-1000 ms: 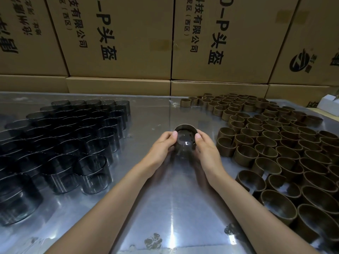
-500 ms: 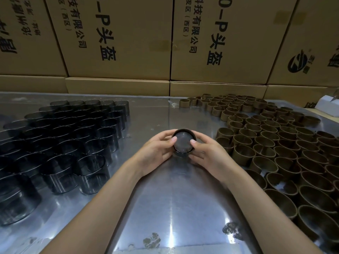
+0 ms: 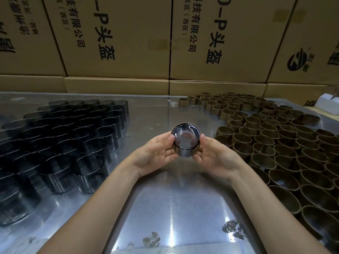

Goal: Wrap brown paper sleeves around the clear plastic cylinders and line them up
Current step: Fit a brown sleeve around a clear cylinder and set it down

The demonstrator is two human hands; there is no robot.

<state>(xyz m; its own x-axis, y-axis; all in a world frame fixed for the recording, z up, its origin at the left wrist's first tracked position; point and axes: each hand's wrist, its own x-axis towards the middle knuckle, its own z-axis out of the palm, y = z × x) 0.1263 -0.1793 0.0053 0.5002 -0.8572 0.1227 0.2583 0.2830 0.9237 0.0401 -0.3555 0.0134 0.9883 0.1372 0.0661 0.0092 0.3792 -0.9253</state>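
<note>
Both hands' grip, left hand (image 3: 156,154) and right hand (image 3: 216,156), clamps a clear cylinder (image 3: 185,142), tilted, smoky, glossy.

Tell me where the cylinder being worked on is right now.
In the head view it is mid-frame, the held cylinder gripped between left hand and right hand, above the table.

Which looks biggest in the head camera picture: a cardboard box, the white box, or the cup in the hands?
1. Cardboard box, biggest by far.
2 and 3. The held cylinder and the white box look alike; the white box is cut off at the edge and farther away, so I cannot rank them.
</note>
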